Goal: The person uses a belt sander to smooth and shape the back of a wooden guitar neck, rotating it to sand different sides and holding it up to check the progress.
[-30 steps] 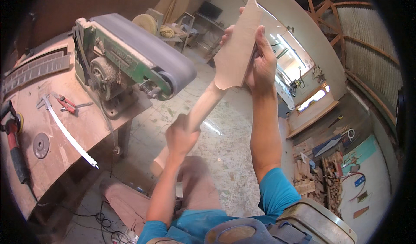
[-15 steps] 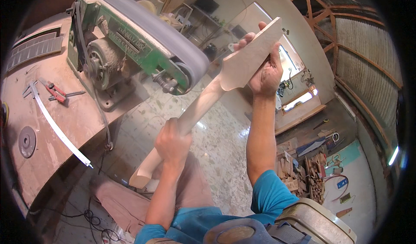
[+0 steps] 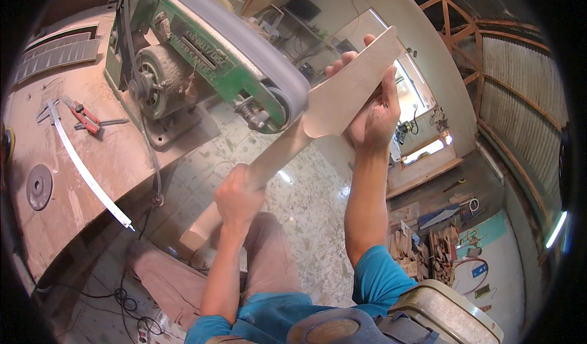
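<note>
I hold a pale wooden guitar neck (image 3: 278, 154) diagonally, its broad headstock (image 3: 348, 90) at the upper right. My left hand (image 3: 238, 194) is closed round the shaft, with the squared heel end below it. My right hand (image 3: 376, 109) grips the headstock from behind and underneath, fingertips showing past its upper edge and thumb at the right side. The shoulder of the headstock is at the rounded end of a green belt sander (image 3: 202, 60), whose grey belt (image 3: 226, 29) looks blurred; I cannot tell whether wood and belt touch.
A dusty bench (image 3: 79, 179) on the left carries the sander, red-handled pliers (image 3: 82, 115), a caliper, a white curved strip (image 3: 85, 170) and a metal disc (image 3: 39, 186). Cords (image 3: 125, 301) lie on the tiled floor (image 3: 302, 222). Wood offcuts (image 3: 422, 252) are stacked at right.
The neck has tilted clockwise, its headstock moving right and down toward the sander's end. My left hand has shifted left; the sander appears higher and further right in view.
</note>
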`<action>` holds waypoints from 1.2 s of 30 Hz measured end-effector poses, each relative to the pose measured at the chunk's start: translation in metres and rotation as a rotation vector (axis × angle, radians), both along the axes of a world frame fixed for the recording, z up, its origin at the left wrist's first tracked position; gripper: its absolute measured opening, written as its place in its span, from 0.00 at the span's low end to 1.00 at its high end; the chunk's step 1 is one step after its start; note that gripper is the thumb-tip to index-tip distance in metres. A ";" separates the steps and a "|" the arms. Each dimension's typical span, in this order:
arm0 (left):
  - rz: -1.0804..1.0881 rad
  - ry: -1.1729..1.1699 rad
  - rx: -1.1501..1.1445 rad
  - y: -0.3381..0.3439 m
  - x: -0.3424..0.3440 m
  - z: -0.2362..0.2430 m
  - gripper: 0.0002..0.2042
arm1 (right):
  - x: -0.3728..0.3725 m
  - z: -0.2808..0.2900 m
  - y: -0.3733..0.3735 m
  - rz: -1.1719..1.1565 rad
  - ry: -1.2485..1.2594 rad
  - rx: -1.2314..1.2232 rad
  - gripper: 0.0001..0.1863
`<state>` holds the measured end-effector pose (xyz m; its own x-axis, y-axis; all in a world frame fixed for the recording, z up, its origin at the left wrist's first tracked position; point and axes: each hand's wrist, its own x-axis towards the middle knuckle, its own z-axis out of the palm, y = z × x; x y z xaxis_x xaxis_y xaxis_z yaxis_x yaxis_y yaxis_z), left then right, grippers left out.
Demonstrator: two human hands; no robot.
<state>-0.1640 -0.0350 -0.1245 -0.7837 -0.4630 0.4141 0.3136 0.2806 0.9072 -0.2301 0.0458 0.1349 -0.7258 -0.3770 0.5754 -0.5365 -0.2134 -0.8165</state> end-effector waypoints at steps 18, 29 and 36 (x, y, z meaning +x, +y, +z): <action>-0.089 0.044 0.052 -0.007 -0.007 -0.011 0.13 | 0.003 -0.017 -0.015 -0.265 0.286 0.219 0.35; -0.173 0.043 0.114 -0.006 -0.012 -0.009 0.15 | 0.001 -0.014 -0.024 -0.319 0.250 0.234 0.35; -0.205 0.033 0.108 -0.010 -0.013 -0.007 0.14 | 0.000 -0.014 -0.023 -0.406 0.242 0.284 0.33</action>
